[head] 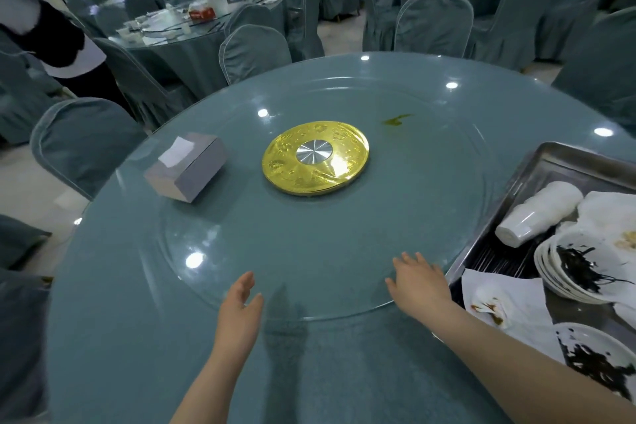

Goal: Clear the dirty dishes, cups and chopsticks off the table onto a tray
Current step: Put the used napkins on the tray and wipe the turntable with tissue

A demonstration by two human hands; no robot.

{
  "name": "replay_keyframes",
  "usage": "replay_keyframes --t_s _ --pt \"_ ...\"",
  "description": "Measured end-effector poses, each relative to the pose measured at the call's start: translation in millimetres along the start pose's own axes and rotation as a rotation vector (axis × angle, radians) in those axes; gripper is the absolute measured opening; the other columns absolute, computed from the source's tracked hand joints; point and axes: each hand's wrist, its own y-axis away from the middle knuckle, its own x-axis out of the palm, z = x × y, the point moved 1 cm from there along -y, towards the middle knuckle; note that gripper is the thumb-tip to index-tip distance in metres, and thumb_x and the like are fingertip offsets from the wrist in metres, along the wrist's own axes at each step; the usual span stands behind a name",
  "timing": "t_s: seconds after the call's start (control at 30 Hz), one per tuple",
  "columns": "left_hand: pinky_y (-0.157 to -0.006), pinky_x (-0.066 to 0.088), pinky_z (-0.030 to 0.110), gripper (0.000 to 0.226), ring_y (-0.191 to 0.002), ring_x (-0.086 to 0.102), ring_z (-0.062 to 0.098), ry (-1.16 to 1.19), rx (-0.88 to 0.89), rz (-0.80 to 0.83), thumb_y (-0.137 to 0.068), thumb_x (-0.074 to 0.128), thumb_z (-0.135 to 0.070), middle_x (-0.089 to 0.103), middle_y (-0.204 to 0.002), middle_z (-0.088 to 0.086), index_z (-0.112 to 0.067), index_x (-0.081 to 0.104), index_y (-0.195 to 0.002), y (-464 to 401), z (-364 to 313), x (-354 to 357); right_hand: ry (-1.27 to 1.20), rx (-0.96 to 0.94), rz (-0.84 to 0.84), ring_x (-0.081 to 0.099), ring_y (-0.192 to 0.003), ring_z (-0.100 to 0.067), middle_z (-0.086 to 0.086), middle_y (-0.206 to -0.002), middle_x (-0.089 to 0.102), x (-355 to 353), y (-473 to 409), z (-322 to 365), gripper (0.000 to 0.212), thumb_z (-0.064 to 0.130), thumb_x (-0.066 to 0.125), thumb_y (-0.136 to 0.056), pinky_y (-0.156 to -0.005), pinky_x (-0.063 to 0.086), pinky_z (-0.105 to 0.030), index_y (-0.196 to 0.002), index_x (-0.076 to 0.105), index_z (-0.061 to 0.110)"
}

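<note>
A metal tray (537, 175) sits at the right edge of the round table (137, 337). It holds a stack of white cups (537, 217) lying on its side, stacked white dishes (581, 265) with dark food scraps, another dirty plate (599, 354) and soiled napkins (506, 303). My right hand (420, 282) lies flat with straight fingers on the near rim of the glass turntable (344, 251), just left of the tray. My left hand (241, 306) hovers open at the turntable's near rim, holding nothing.
A grey tissue box (187, 170) stands on the turntable's left side, and a gold hub (315, 157) marks its centre. A brown sauce smear (395, 120) lies beyond the hub. Covered chairs (82, 144) ring the table. A person (51, 34) stands far left.
</note>
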Motion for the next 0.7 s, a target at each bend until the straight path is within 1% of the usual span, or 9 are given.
replay_keyframes --t_s 0.1,0.23,0.47,0.57,0.63,0.7 --pt "-0.108 0.031 0.032 0.05 -0.132 0.043 0.021 0.005 0.015 -0.01 -0.093 0.046 0.004 0.047 -0.143 0.01 -0.008 0.042 -0.141 -6.4 -5.4 -2.3 -0.013 -0.021 -0.007 0.016 -0.145 -0.025 -0.002 -0.156 0.024 -2.8 1.0 0.5 0.052 0.042 0.038 -0.097 -0.115 0.019 -0.046 -0.142 0.036 0.017" --pt "-0.108 0.031 0.032 0.05 -0.131 0.044 0.021 0.014 0.025 -0.031 -0.093 0.047 0.003 0.048 -0.143 0.009 -0.009 0.041 -0.141 -11.0 -8.7 -7.7 -0.027 -0.012 -0.009 0.014 -0.146 -0.024 -0.001 -0.157 0.022 -5.0 2.7 7.4 0.052 0.041 0.037 -0.097 -0.116 0.014 -0.049 -0.143 0.035 0.018" --pt "-0.109 0.031 0.034 0.052 -0.133 0.042 0.021 0.031 0.009 -0.112 -0.093 0.046 0.002 0.045 -0.145 0.008 -0.011 0.04 -0.142 -18.8 -2.7 -27.5 -0.023 -0.021 0.025 0.015 -0.146 -0.024 -0.002 -0.157 0.023 -4.7 3.2 16.2 0.05 0.039 0.036 -0.098 -0.116 0.015 -0.049 -0.142 0.037 0.016" --pt "-0.107 0.031 0.034 0.063 -0.137 0.037 0.022 0.051 -0.009 -0.183 -0.091 0.048 0.002 0.039 -0.149 0.009 -0.016 0.029 -0.148 -20.2 1.0 -35.6 -0.026 -0.026 0.028 0.017 -0.145 -0.024 -0.002 -0.156 0.024 -2.0 3.7 22.3 0.048 0.038 0.037 -0.098 -0.116 0.016 -0.047 -0.14 0.039 0.016" --pt "-0.104 0.032 0.033 0.072 -0.139 0.034 0.02 0.046 -0.004 -0.236 -0.089 0.05 0.002 0.034 -0.152 0.005 -0.022 0.02 -0.15 -20.5 3.3 -41.2 -0.035 -0.044 0.024 0.018 -0.145 -0.023 -0.003 -0.156 0.025 -0.6 4.2 27.7 0.047 0.037 0.037 -0.098 -0.115 0.018 -0.046 -0.139 0.04 0.015" --pt "-0.101 0.032 0.03 0.077 -0.14 0.031 0.017 0.043 0.013 -0.271 -0.088 0.051 0.001 0.03 -0.154 0.001 -0.026 0.017 -0.151 -19.5 4.9 -46.1 -0.062 -0.068 0.028 0.02 -0.144 -0.022 -0.002 -0.156 0.027 0.3 4.9 34.0 0.047 0.035 0.038 -0.098 -0.115 0.02 -0.043 -0.14 0.04 0.016"
